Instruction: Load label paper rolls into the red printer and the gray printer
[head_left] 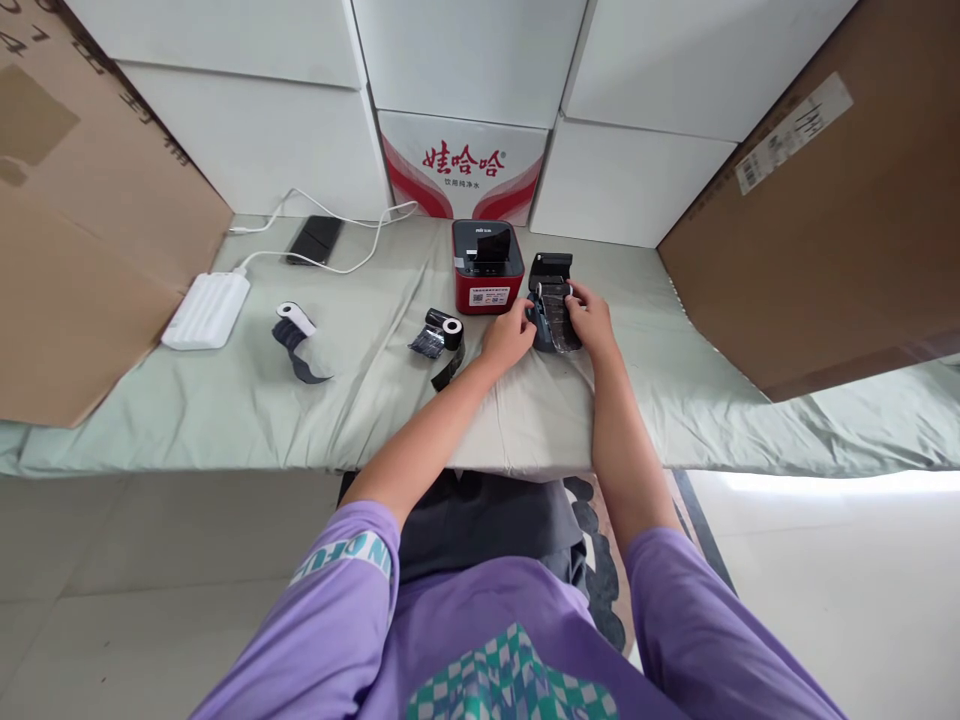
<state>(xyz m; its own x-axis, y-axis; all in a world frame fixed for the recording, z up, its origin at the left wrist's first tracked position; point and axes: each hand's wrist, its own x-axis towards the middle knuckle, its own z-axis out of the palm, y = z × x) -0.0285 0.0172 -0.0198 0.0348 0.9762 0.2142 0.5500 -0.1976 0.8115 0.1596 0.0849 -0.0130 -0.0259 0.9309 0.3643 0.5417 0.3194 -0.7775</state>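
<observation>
Fingers [580, 291] at dark open-lidded device [541, 330]

Blk ribbon [556, 322], red-blk device [487, 270], pale-grn cloth [240, 400], purple tee [517, 620] w/ teal-wht checks

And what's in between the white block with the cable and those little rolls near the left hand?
A white roll with a curling dark strip lies between them on the pale green cloth; the head view shows it.
</observation>
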